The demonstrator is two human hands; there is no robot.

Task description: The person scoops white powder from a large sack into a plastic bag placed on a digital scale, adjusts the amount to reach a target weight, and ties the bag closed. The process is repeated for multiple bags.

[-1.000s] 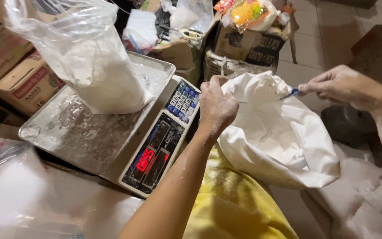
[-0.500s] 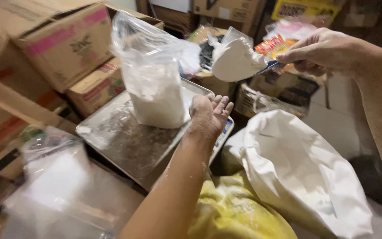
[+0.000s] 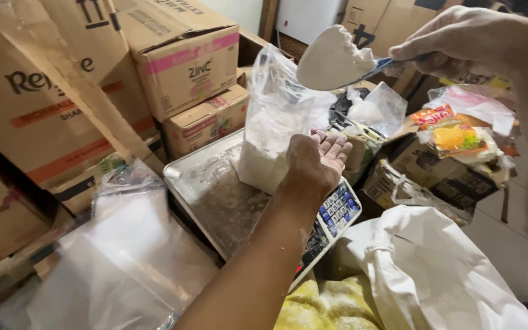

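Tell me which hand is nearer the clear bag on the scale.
Left. The left hand is right beside the clear bag; the right hand holds a heaped scoop above it.

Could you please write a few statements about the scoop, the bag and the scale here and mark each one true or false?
1. The right hand holds a scoop heaped with white powder. True.
2. The clear plastic bag of powder lies on the floor. False: it stands on the metal pan of the scale.
3. The left hand is beside the bag, with its fingers spread. True.
4. The scoop is buried inside the white sack. False: it is raised above the bag.
5. Cardboard boxes are stacked behind the scale. True.
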